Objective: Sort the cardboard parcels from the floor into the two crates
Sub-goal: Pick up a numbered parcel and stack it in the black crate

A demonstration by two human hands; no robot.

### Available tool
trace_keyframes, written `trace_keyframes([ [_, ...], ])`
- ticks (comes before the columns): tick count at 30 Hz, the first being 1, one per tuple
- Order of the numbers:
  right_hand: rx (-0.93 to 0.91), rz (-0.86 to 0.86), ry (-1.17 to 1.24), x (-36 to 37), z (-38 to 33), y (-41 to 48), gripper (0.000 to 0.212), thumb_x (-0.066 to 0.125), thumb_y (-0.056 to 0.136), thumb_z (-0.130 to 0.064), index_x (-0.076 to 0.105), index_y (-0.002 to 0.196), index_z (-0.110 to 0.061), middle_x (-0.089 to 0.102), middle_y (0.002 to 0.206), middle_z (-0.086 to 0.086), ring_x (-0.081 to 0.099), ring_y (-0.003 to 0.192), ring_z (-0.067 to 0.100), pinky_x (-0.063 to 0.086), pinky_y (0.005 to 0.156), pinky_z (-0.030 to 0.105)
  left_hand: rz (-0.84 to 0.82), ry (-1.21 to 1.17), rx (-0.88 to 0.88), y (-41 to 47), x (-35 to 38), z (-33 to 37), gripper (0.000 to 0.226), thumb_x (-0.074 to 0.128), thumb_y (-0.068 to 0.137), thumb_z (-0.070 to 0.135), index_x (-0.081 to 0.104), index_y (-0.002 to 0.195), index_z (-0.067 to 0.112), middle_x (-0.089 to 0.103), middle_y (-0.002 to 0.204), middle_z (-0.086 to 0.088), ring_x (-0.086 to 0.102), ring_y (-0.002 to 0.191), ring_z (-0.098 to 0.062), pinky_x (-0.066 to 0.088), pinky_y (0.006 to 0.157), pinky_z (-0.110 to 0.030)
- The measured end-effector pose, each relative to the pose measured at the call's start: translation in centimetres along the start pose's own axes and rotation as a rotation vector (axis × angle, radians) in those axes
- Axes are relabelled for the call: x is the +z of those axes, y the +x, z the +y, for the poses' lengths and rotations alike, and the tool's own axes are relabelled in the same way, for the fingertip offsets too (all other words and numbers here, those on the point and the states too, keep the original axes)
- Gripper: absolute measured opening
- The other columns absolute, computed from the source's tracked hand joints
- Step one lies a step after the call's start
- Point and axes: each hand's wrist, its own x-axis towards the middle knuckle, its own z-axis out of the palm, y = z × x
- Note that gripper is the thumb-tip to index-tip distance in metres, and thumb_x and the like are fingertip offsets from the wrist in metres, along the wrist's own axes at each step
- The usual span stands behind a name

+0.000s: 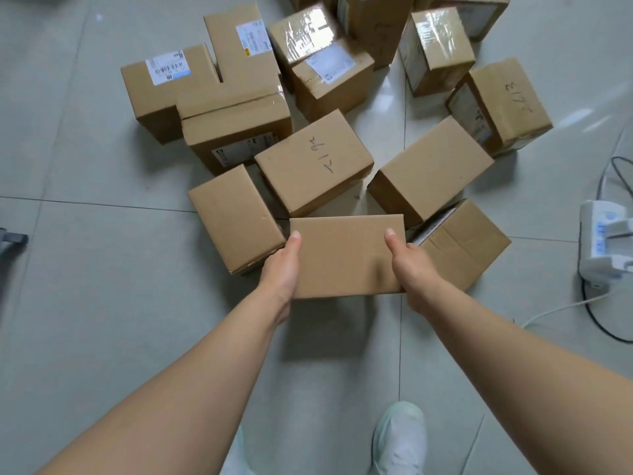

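Observation:
I hold a plain brown cardboard parcel (346,255) above the tiled floor, one hand on each short side. My left hand (282,269) grips its left edge with the thumb lying on top. My right hand (406,265) grips the right edge the same way. The fingers of both hands are hidden under the parcel. Its shadow falls on the floor just below it. Several more cardboard parcels lie in a loose heap beyond, among them one with handwriting on top (313,162) and a plain one (236,217) to the left. No crate is in view.
A white device (604,241) with cables lies on the floor at the right edge. My white shoe (400,440) stands at the bottom, right of centre. A grey object (12,238) pokes in at the left edge. Bare tiles (85,286) spread to the left.

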Motion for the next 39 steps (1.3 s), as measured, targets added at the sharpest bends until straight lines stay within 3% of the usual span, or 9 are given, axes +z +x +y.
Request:
trace_keyframes([
  [4,-0.027,0.000,0.058,-2.8,-4.3,-6.3,0.071,0.048,0.089,-0.059,0.045,0.136,-0.007,0.054,0.132,0.006,0.053,0.116,0.023,0.041,0.100,0.037,-0.015,-0.030,0.023,-6.5,-0.8,3.9,0.036,0.037,0.097,0.054,0.058,0.103,0.026,0.064,0.095,0.005,0.059,0.087,-0.010,0.042,0.064,-0.025],
  [9,-0.151,-0.021,0.119,-7.3,-13.2,-15.7,0.053,0.047,0.094,-0.050,0.049,0.131,-0.013,0.057,0.121,0.004,0.056,0.106,0.022,0.044,0.089,0.034,-0.011,-0.085,0.112,-16.2,-2.1,13.3,0.038,0.037,0.097,0.054,0.061,0.096,0.025,0.067,0.100,-0.002,0.061,0.091,-0.015,0.052,0.088,-0.035],
  [13,-0.322,-0.035,0.118,-11.5,-21.0,-24.8,0.049,0.049,0.094,-0.048,0.052,0.129,-0.015,0.061,0.116,0.003,0.058,0.104,0.020,0.048,0.088,0.035,0.014,-0.128,0.269,-25.9,-3.7,22.6,0.042,0.041,0.096,0.053,0.065,0.093,0.019,0.069,0.110,-0.005,0.064,0.093,-0.016,0.053,0.091,-0.037],
  [17,-0.459,-0.056,0.188,-15.6,-28.6,-34.8,0.044,0.048,0.096,-0.046,0.049,0.130,-0.018,0.060,0.120,0.001,0.057,0.104,0.017,0.045,0.080,0.029,-0.037,-0.167,0.421,-37.3,-4.9,30.7,0.042,0.033,0.100,0.049,0.062,0.085,0.022,0.067,0.091,0.001,0.063,0.079,-0.011,0.052,0.064,-0.027],
  [20,-0.562,-0.097,0.214,-18.0,-32.6,-42.6,0.046,0.048,0.094,-0.049,0.048,0.130,-0.020,0.059,0.121,0.001,0.057,0.107,0.019,0.048,0.088,0.035,-0.029,-0.193,0.524,-45.3,-7.1,34.8,0.046,0.033,0.099,0.050,0.064,0.089,0.019,0.068,0.095,-0.004,0.063,0.082,-0.016,0.050,0.063,-0.028],
  [24,-0.629,-0.097,0.269,-19.8,-35.8,-51.4,0.040,0.049,0.094,-0.048,0.047,0.120,-0.018,0.058,0.112,0.000,0.056,0.101,0.017,0.050,0.078,0.030,-0.005,-0.240,0.627,-54.1,-10.5,37.5,0.044,0.034,0.099,0.050,0.063,0.087,0.019,0.063,0.088,0.000,0.059,0.079,-0.016,0.047,0.065,-0.030],
  [30,-0.644,-0.095,0.408,-19.7,-40.1,-61.4,0.043,0.046,0.094,-0.053,0.046,0.114,-0.015,0.057,0.106,0.001,0.055,0.099,0.018,0.050,0.079,0.035,0.058,-0.310,0.701,-63.0,-15.9,38.9,0.056,0.032,0.096,0.059,0.061,0.121,0.018,0.065,0.107,0.002,0.058,0.099,-0.017,0.050,0.079,-0.035],
  [35,-0.635,-0.196,0.520,-17.5,-41.3,-66.1,0.061,0.047,0.086,-0.064,0.053,0.120,-0.014,0.064,0.112,0.006,0.062,0.102,0.024,0.054,0.086,0.047,0.154,-0.365,0.751,-67.9,-20.2,38.4,0.047,0.031,0.096,0.060,0.062,0.106,0.026,0.066,0.110,0.001,0.058,0.105,-0.020,0.050,0.090,-0.044],
  [39,-0.633,-0.295,0.542,-14.9,-41.8,-69.0,0.055,0.043,0.092,-0.061,0.050,0.126,-0.019,0.062,0.113,0.004,0.060,0.102,0.024,0.055,0.080,0.047,0.206,-0.430,0.815,-70.1,-23.5,38.0,0.047,0.032,0.096,0.059,0.062,0.107,0.025,0.067,0.095,0.001,0.061,0.087,-0.013,0.050,0.062,-0.030],
])
